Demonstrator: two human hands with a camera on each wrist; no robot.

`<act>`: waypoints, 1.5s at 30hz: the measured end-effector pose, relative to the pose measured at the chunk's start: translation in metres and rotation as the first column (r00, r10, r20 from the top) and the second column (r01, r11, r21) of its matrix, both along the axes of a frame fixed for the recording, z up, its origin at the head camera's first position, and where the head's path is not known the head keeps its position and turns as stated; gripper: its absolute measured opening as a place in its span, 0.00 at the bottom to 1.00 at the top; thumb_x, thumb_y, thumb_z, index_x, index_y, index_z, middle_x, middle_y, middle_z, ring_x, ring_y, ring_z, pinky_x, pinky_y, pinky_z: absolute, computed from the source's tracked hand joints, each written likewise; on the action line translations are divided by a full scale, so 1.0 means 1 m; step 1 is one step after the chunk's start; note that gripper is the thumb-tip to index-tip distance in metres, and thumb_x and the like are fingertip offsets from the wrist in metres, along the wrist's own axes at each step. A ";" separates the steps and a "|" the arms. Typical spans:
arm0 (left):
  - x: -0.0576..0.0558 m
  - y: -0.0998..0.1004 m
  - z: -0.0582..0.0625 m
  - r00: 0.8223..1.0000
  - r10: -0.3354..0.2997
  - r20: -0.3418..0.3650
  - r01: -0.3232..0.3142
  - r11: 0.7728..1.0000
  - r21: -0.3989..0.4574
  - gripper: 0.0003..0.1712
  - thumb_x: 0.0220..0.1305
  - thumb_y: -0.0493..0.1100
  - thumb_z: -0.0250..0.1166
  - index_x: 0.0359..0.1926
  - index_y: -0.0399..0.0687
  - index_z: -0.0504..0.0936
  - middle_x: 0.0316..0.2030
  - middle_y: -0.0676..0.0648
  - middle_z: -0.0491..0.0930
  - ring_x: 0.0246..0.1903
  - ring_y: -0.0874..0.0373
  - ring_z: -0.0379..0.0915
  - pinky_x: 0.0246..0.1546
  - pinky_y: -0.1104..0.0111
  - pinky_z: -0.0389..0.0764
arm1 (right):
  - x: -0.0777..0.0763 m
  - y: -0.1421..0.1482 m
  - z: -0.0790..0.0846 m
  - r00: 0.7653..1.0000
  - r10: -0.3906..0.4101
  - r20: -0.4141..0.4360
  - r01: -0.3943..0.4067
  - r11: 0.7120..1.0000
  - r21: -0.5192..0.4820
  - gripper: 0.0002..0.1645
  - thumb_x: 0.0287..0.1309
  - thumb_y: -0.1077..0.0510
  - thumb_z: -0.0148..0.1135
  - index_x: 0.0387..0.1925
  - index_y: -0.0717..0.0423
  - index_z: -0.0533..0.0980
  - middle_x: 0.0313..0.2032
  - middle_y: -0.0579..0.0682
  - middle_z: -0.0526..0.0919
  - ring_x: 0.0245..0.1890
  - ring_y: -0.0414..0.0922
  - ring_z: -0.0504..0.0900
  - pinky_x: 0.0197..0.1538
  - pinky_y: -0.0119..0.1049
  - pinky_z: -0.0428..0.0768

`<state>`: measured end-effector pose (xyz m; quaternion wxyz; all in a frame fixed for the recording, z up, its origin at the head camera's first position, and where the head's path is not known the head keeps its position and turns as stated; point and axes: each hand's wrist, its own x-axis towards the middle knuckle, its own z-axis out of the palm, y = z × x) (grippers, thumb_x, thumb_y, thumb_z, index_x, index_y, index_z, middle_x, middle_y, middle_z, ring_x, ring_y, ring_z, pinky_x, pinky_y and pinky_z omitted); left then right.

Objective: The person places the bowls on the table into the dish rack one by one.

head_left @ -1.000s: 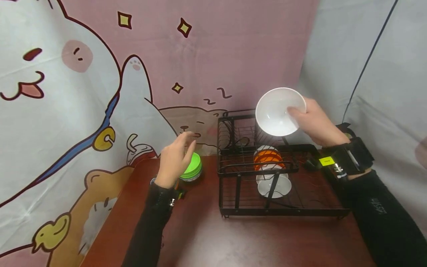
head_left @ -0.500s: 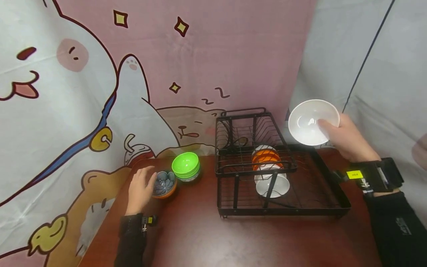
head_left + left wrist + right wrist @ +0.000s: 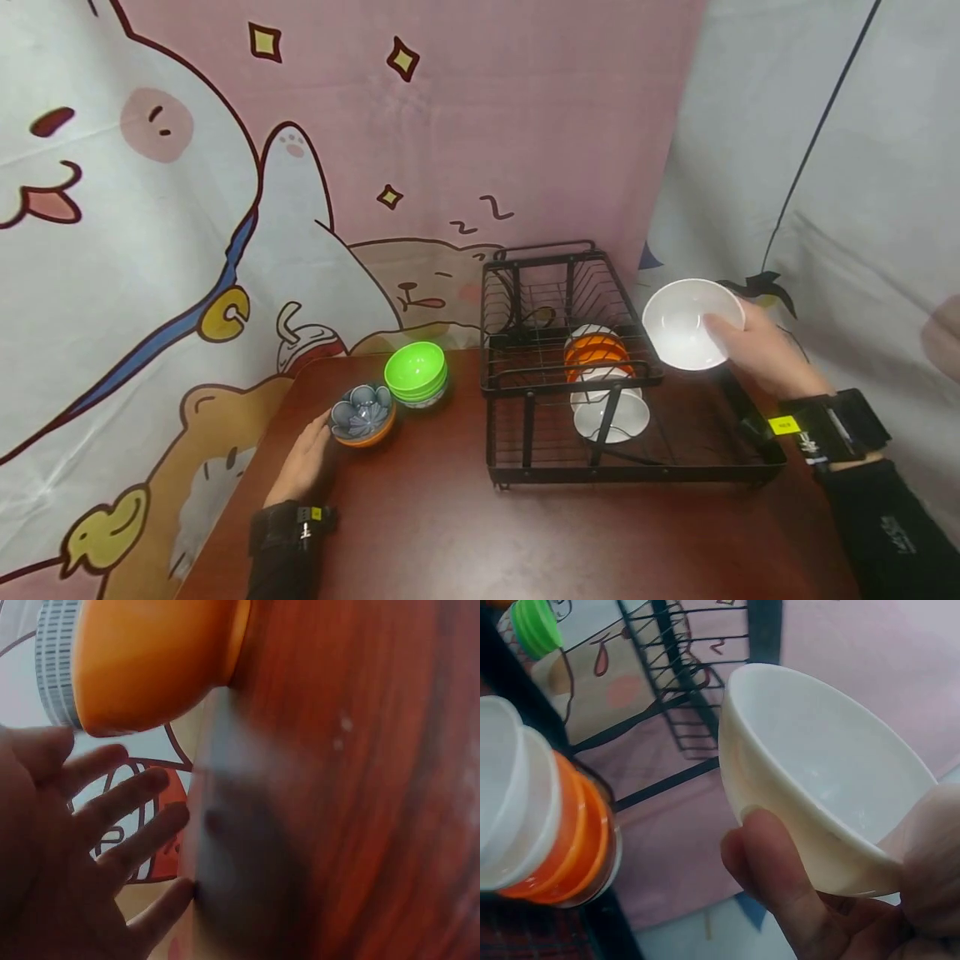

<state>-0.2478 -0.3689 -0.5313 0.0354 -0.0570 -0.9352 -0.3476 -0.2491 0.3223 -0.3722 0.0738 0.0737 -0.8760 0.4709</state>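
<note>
My right hand (image 3: pixel 768 350) grips a white bowl (image 3: pixel 682 329) by its rim, thumb inside and fingers underneath, as the right wrist view shows. The bowl is held tilted above the right side of a black dish rack (image 3: pixel 577 475). My left hand (image 3: pixel 303 458) lies low on the left, beside a grey petal-patterned bowl (image 3: pixel 363 412) that sits in an orange bowl (image 3: pixel 157 660). Its fingers are spread and hold nothing; in the left wrist view the thumb comes right up to the bowls' rims. Behind these stand stacked green bowls (image 3: pixel 416 371).
Inside the rack, white bowls (image 3: pixel 615 417) and orange bowls (image 3: pixel 596 350) stand on edge in a row. The rack's upper wire tier (image 3: pixel 555 283) rises at the back left. A brown table (image 3: pixel 442 517) carries everything, with a cartoon-printed cloth (image 3: pixel 525 125) behind.
My right hand has carried the white bowl rightward, then lowered it. My left hand has drawn back left and down from the green bowls to beside the grey and orange bowls.
</note>
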 end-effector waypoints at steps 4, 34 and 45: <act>0.011 -0.007 -0.011 0.999 0.013 -0.033 -0.017 0.991 -0.129 0.37 0.71 0.45 0.64 0.73 0.29 0.63 0.69 0.24 0.66 0.69 0.23 0.58 0.65 0.29 0.59 | 0.001 -0.002 -0.015 0.999 0.007 0.051 -0.009 1.000 0.025 0.34 0.80 0.49 0.47 0.74 0.70 0.60 0.58 0.72 0.76 0.43 0.41 0.81 0.44 0.30 0.80; 0.012 -0.010 -0.032 0.998 -0.025 0.050 0.033 0.985 -0.168 0.59 0.55 0.66 0.74 0.75 0.35 0.64 0.77 0.26 0.55 0.77 0.24 0.40 0.72 0.28 0.41 | 0.015 -0.043 -0.062 0.951 0.226 -0.211 -0.121 0.899 0.420 0.23 0.69 0.70 0.58 0.63 0.58 0.76 0.57 0.61 0.84 0.54 0.59 0.84 0.54 0.62 0.81; 0.010 -0.013 -0.032 0.998 -0.029 0.054 0.038 0.984 -0.171 0.58 0.56 0.66 0.74 0.75 0.36 0.64 0.77 0.27 0.55 0.77 0.25 0.39 0.72 0.28 0.41 | 0.032 -0.063 -0.066 0.853 0.410 -0.324 -0.055 0.687 0.725 0.28 0.44 0.73 0.69 0.51 0.56 0.81 0.31 0.48 0.84 0.25 0.41 0.80 0.27 0.38 0.79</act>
